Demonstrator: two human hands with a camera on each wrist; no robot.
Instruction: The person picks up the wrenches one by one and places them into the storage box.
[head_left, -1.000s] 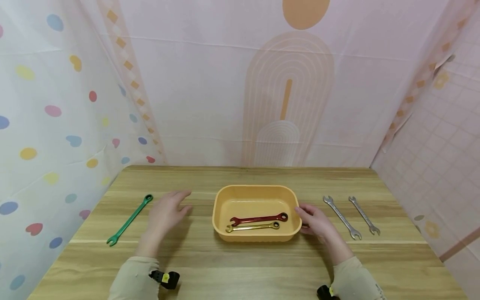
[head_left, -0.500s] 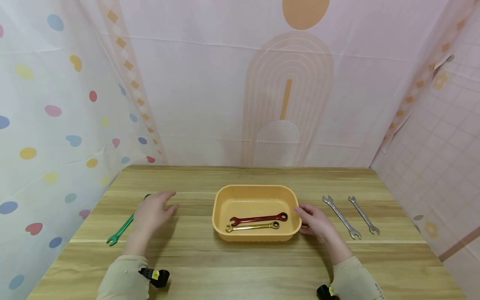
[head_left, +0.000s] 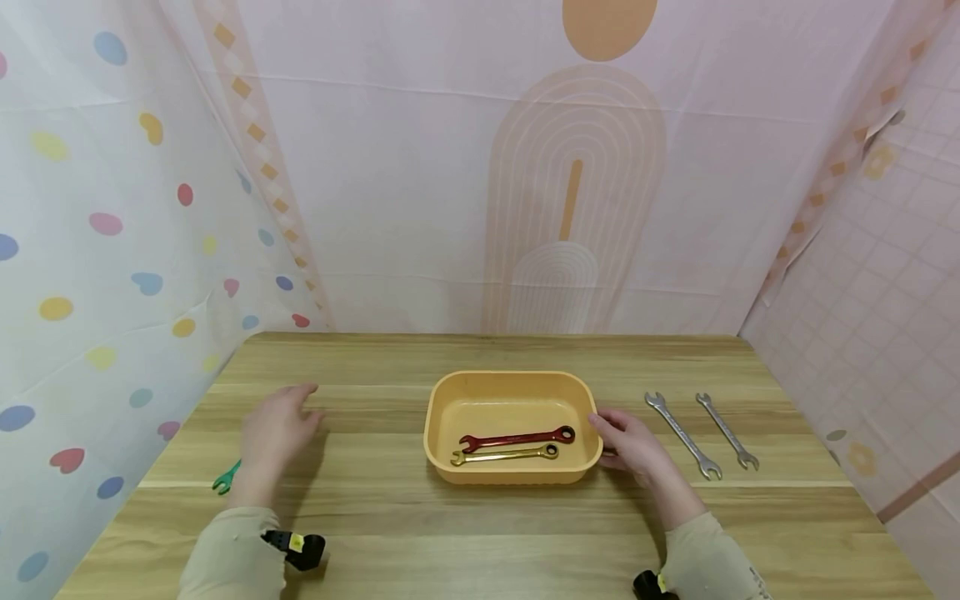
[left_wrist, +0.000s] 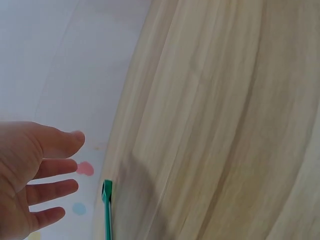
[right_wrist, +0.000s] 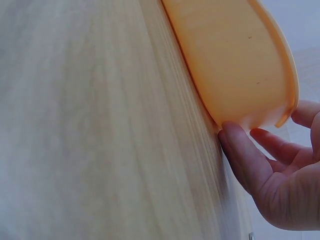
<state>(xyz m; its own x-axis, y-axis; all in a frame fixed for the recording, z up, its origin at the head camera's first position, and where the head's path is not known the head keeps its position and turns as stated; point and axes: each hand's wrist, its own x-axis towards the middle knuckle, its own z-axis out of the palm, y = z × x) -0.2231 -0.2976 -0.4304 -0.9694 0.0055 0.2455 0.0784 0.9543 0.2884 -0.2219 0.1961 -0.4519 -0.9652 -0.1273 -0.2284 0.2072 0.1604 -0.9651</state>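
My left hand hovers over the green ratcheting wrench at the table's left, hiding much of it in the head view. In the left wrist view, its fingers are spread and hold nothing, and the wrench's ring end shows beside them. My right hand holds the right end of the yellow plastic tub, thumb at the rim and fingers against the outer wall. Inside the tub lie a red ratcheting wrench and a gold one, side by side.
Two silver open-end wrenches lie on the wood-grain table, right of the tub. Patterned cloth hangs behind the table and along both sides.
My left hand has moved left from beside the green wrench to over it, covering its ring end and shaft. The right hand and the tub have stayed in place.
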